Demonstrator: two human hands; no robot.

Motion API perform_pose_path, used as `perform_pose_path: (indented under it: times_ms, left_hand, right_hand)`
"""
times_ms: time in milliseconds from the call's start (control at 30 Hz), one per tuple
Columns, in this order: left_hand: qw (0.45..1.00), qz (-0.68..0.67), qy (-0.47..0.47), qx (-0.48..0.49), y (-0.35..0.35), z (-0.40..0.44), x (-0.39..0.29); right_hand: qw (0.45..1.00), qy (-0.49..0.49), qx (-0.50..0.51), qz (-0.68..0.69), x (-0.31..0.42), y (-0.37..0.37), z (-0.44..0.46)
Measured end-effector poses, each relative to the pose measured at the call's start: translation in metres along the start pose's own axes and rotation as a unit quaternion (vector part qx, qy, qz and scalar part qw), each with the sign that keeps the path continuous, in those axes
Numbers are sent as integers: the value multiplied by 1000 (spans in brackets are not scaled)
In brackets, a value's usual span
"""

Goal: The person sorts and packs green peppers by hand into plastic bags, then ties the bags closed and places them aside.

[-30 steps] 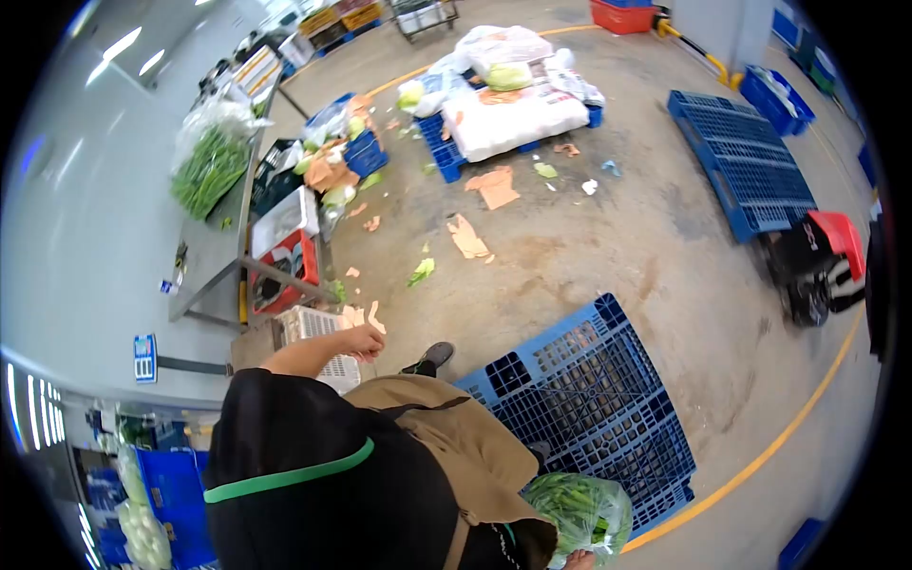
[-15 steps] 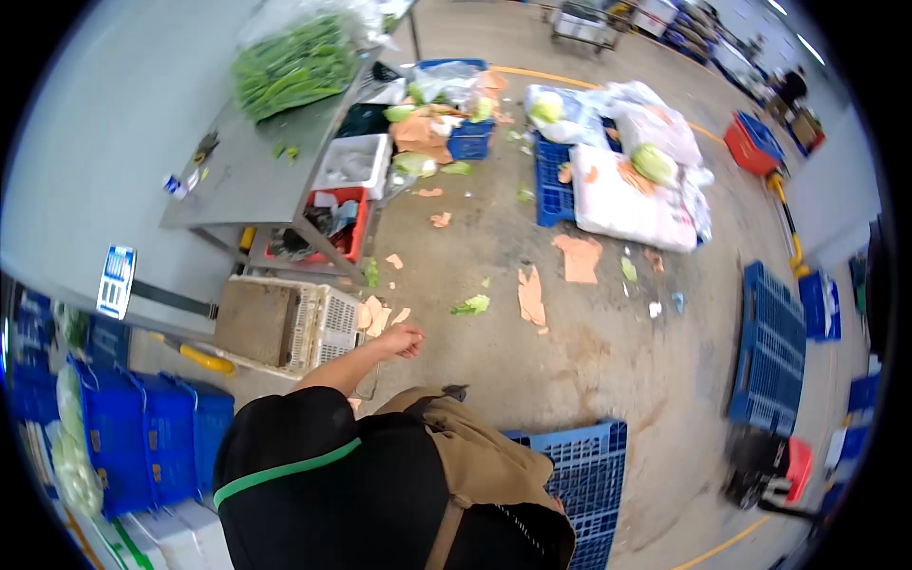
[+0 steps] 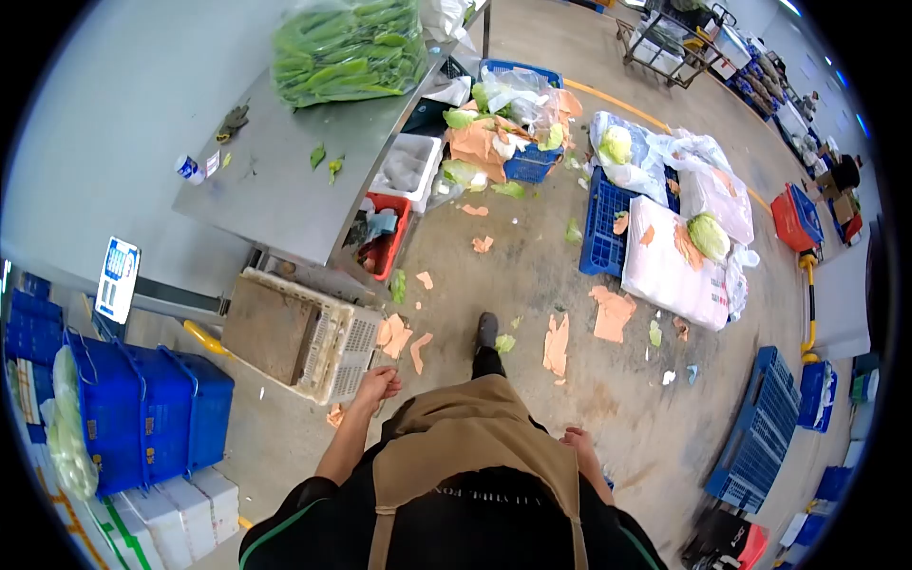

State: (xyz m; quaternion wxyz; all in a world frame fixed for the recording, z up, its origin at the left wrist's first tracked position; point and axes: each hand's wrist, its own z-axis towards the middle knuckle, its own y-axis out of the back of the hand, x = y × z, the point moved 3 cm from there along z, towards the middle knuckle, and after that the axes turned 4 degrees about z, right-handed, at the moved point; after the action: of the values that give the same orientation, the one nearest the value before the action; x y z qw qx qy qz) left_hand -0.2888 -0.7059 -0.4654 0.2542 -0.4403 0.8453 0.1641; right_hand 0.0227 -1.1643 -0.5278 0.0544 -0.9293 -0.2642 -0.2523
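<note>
My left hand (image 3: 379, 385) hangs beside my apron with its fingers curled in, and no held thing shows in it. Closest to it are a dirty whitish plastic crate (image 3: 353, 351) and torn orange paper (image 3: 393, 334) on the floor. On the other side of the apron (image 3: 456, 427), my right hand (image 3: 578, 441) is also loosely closed, partly hidden by the cloth, with nothing visible in it. One dark shoe (image 3: 487, 332) is stepping forward on the concrete floor, near a scrap of green leaf (image 3: 505, 344).
A steel table (image 3: 275, 180) on the left bears bagged green vegetables (image 3: 351, 57). Ahead, a blue crate (image 3: 532, 169) overflows with paper and leaves. White sacks (image 3: 670, 266) and cabbages (image 3: 708, 236) lie on a blue pallet (image 3: 602, 228). Another pallet (image 3: 757, 432) stands at right.
My view has turned leftward and shifted forward, so the table and pallets look nearer. My left hand has swung down and back; my right hand and a shoe have come into view.
</note>
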Motion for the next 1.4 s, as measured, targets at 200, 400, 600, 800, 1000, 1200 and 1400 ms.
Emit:
perform_pose_path:
  times_ms: [200,400,600,800,1000,1200,1400]
  left_hand:
    - [996,-57,3,-67,-29,53,-89]
    - [985,-80,-147,-30,-69,102,-259]
    - [932,-23,-337,-134,-57,107,-405]
    - [885,-222,-318,-258,39,154,-543]
    - [866,-307,-250,-305,78,206,-626]
    - [828,-389,-253,-315,77,234,-652]
    - [804,-426,-266,-317,81,254,-653]
  right_hand:
    - [992,17,-65,-110,202,-28,100]
    - [955,256,92,-116,494,-209,208]
    - [876,382,266,-125,651,-409,158]
    - [863,384,310,-111,768,-506,145]
    - [851,379,359,-56,883,-590,182]
    - [835,298,463,19,965,-697,230]
    - [819,256,510,-52,1006,-827,274]
